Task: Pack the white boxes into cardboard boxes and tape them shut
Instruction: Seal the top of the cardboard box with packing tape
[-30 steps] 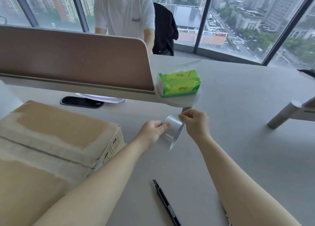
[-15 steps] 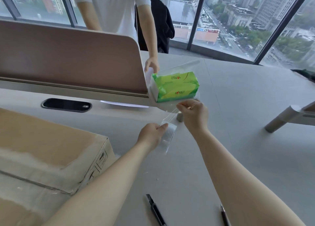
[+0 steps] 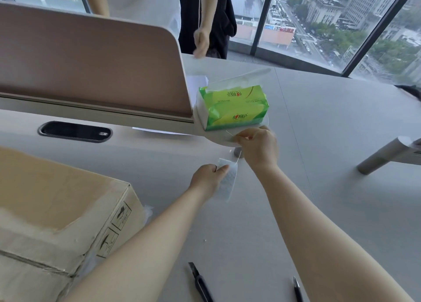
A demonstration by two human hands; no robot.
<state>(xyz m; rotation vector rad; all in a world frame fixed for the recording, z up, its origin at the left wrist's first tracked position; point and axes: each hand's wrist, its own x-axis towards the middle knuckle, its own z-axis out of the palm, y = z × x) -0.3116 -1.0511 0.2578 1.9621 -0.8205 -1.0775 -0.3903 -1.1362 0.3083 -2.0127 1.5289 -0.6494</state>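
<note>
Head view: one clear tape roll (image 3: 226,183) is pinched by the left hand (image 3: 208,179) — its strip pinched by the right hand (image 3: 258,148); one cardboard box (image 3: 61,212) — handling symbols printed, unreadable.

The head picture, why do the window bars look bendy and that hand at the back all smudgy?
Head view: the wide lens leans the window bars outward; the far person's hand is motion-blurred; soft daylight makes faint shadows; the clear tape between both hands is hard to see.
</note>
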